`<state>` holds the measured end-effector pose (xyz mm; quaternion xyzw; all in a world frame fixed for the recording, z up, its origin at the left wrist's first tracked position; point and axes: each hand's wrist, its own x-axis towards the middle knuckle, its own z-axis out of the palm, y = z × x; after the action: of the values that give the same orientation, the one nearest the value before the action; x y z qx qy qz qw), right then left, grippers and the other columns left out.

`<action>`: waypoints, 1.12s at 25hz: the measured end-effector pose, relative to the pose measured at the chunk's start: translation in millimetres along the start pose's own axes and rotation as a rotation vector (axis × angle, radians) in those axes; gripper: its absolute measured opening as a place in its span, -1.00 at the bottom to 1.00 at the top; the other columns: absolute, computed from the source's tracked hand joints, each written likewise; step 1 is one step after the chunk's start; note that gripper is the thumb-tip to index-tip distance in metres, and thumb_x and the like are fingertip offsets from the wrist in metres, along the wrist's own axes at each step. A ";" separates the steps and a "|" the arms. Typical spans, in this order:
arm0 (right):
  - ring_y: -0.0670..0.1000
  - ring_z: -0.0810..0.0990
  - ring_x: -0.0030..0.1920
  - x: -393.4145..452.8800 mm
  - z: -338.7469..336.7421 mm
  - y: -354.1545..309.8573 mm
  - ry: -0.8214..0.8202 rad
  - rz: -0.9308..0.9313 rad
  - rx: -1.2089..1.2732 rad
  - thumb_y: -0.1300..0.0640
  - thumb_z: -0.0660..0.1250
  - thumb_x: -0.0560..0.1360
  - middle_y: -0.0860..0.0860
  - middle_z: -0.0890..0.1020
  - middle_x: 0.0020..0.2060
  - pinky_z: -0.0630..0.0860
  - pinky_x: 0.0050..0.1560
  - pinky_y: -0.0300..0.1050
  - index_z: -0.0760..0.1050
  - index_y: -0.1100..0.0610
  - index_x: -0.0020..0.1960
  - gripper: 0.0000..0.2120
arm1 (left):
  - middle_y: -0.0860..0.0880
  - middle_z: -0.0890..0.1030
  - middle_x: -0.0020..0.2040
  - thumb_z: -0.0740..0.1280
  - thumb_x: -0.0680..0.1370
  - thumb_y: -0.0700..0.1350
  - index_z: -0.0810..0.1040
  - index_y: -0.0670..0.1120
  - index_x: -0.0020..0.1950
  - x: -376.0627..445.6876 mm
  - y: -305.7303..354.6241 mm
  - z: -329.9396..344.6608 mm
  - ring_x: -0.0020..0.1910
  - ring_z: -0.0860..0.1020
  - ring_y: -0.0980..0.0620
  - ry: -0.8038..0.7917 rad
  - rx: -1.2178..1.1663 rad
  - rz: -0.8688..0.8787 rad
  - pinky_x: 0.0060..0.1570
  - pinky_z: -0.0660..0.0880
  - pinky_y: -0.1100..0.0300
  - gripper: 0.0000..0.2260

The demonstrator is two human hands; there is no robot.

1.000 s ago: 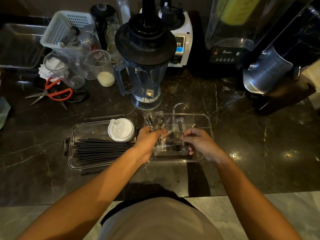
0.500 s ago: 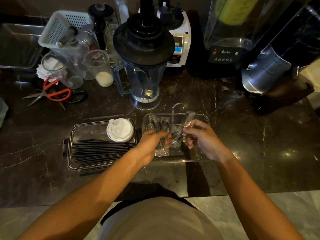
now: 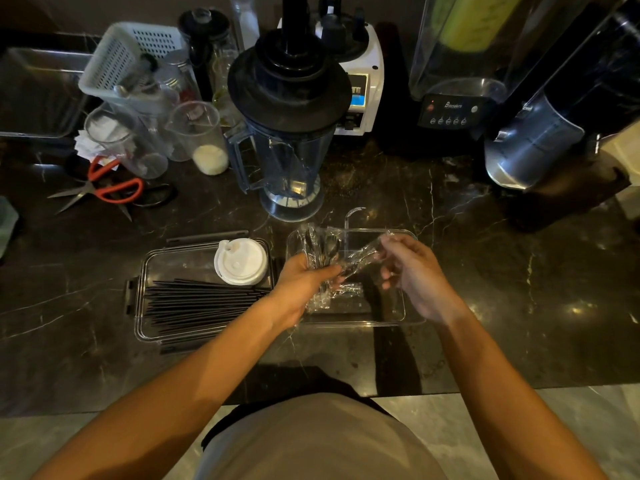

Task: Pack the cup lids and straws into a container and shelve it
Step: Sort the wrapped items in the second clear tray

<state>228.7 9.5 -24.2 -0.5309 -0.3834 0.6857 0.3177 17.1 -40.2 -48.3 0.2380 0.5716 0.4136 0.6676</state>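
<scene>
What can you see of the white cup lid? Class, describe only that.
The white cup lid is round, seemingly plastic, with a raised rim and a small sip tab near its far-left edge. It sits top up in the far right corner of the clear container, just beyond the black straws. Neither hand touches it.

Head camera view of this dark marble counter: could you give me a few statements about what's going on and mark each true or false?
1. The white plastic cup lids sit in the clear container with the black straws. True.
2. The red-handled scissors lie inside that container. False: they lie on the counter, far left.
3. Both hands hold clear-wrapped packets. True: the left hand and right hand each grip one over the second clear tray.
4. The blender jug has no lid. False: a black lid covers it.
</scene>
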 end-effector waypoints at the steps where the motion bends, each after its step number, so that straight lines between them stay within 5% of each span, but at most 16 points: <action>1: -0.01 0.53 -0.28 -0.1 -2.6 -1.8 0.012 -0.019 -0.020 0.11 0.39 0.59 0.13 0.62 -0.08 0.52 -0.31 -0.13 0.54 0.27 0.19 -0.73 | -0.14 0.74 -0.08 0.44 0.55 -0.28 0.63 -0.28 0.16 0.5 0.8 -0.4 -0.07 0.70 -0.02 0.002 0.031 0.010 0.01 0.64 0.17 -0.81; 4: -0.03 0.54 -0.31 1.5 -6.7 -2.8 0.014 0.018 -0.127 0.24 0.36 0.61 0.11 0.64 -0.12 0.56 -0.33 -0.13 0.52 0.32 0.20 -0.79 | -0.10 0.75 -0.11 0.44 0.58 -0.20 0.63 -0.22 0.12 0.6 5.8 -2.9 -0.09 0.71 0.02 0.032 -0.021 0.023 -0.16 0.62 0.30 -0.85; 7: -0.02 0.52 -0.33 1.0 -1.0 -0.2 0.045 0.085 0.039 0.28 0.34 0.61 0.13 0.67 -0.12 0.55 -0.32 -0.12 0.51 0.26 0.10 -0.91 | -0.12 0.75 0.00 0.41 0.61 -0.11 0.63 -0.18 0.16 2.7 13.7 -0.8 -0.06 0.72 0.00 0.072 -0.266 -0.019 -0.01 0.68 0.12 -0.81; 11: -0.04 0.55 -0.33 0.7 14.3 10.5 -0.006 0.167 0.220 0.23 0.31 0.63 0.12 0.70 -0.08 0.56 -0.34 -0.17 0.53 0.21 0.04 -0.95 | -0.15 0.72 0.04 0.35 0.65 -0.07 0.58 -0.25 0.27 0.4 14.2 3.2 0.02 0.70 -0.04 0.105 -0.250 0.012 0.09 0.63 0.03 -0.70; 17: -0.06 0.60 -0.28 5.2 39.0 25.0 -0.094 0.105 -0.229 0.19 0.44 0.57 0.04 0.68 -0.11 0.59 -0.30 -0.16 0.66 0.16 0.03 -0.93 | -0.20 0.72 0.14 0.41 0.60 -0.19 0.63 -0.28 0.22 -0.3 12.3 -0.5 0.20 0.67 -0.16 0.096 -0.181 0.041 0.29 0.54 -0.07 -0.76; 22: -0.08 0.60 -0.24 18.5 40.0 33.1 -0.125 0.092 -0.449 0.13 0.41 0.60 -0.02 0.69 -0.12 0.56 -0.29 -0.18 0.69 0.02 0.01 -0.92 | -0.18 0.76 0.00 0.41 0.60 -0.20 0.65 -0.22 0.13 -3.9 14.4 -14.8 0.01 0.74 -0.09 0.107 -0.303 -0.027 -0.07 0.70 0.04 -0.86; 26: 0.02 0.62 0.06 36.7 44.1 50.2 -0.067 -0.205 -1.313 0.19 0.37 0.59 -0.07 0.59 0.12 0.60 0.05 -0.03 0.54 0.00 0.31 -0.69 | -0.22 0.74 0.04 0.39 0.62 -0.16 0.58 -0.24 0.26 -8.3 19.9 -26.0 0.05 0.74 -0.18 0.141 -0.387 -0.025 0.02 0.68 -0.07 -0.75; 28: 0.08 0.63 0.10 39.2 47.9 56.6 -0.087 -0.225 -1.460 0.18 0.40 0.57 0.01 0.55 0.20 0.59 0.10 0.01 0.49 0.00 0.36 -0.62 | -0.19 0.74 -0.03 0.39 0.62 -0.14 0.59 -0.25 0.27 -12.4 23.9 -34.8 -0.01 0.74 -0.18 0.163 -0.389 -0.004 -0.03 0.69 -0.06 -0.72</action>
<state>171.4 5.0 -85.3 -0.5367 -0.8065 0.2398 -0.0636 -23.1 -42.8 -30.6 0.0691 0.5335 0.5327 0.6533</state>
